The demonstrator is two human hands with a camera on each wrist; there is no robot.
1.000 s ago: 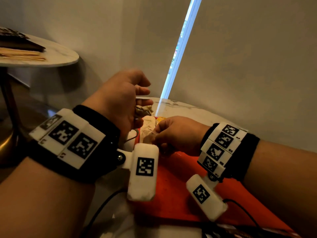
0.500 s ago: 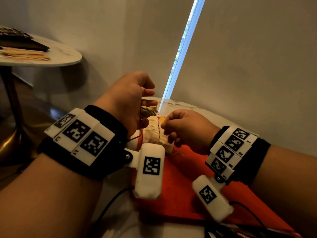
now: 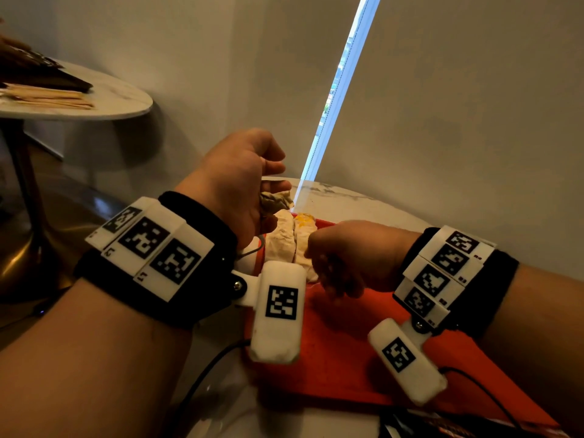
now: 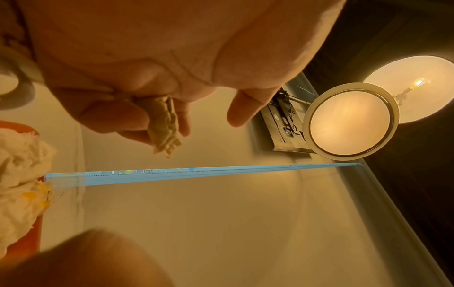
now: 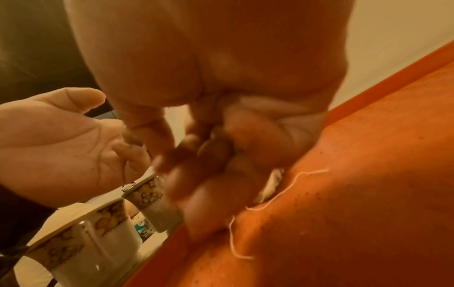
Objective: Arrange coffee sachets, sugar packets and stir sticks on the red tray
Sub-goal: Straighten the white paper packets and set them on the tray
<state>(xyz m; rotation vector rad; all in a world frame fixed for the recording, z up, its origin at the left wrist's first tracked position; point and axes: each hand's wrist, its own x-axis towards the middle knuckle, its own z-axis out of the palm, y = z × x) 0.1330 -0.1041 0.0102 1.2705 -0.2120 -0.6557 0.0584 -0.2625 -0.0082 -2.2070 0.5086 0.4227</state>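
The red tray (image 3: 347, 358) lies on the pale round table. A crumpled white tissue (image 3: 286, 241) with a yellow stain sits at the tray's far corner. My left hand (image 3: 271, 197) hovers just left of it and grips a small crumpled brownish wad (image 4: 164, 124) in its curled fingers. My right hand (image 3: 328, 279) is low over the tray beside the tissue, its fingers (image 5: 209, 151) bunched and blurred, with nothing visible in them. A thin white thread (image 5: 282, 192) lies on the tray under it. No sachets, sugar packets or stir sticks show on the tray.
White cups with a gold patterned band (image 5: 103, 229) stand just off the tray's left edge. A second round table (image 3: 94, 102) at the far left carries flat items. A wall and window blind close off the back. Dark items lie at the tray's near edge (image 3: 442, 428).
My right hand has let go of the top of the tissue and dropped back toward me, low over the tray. The left hand keeps the wad and has barely moved.
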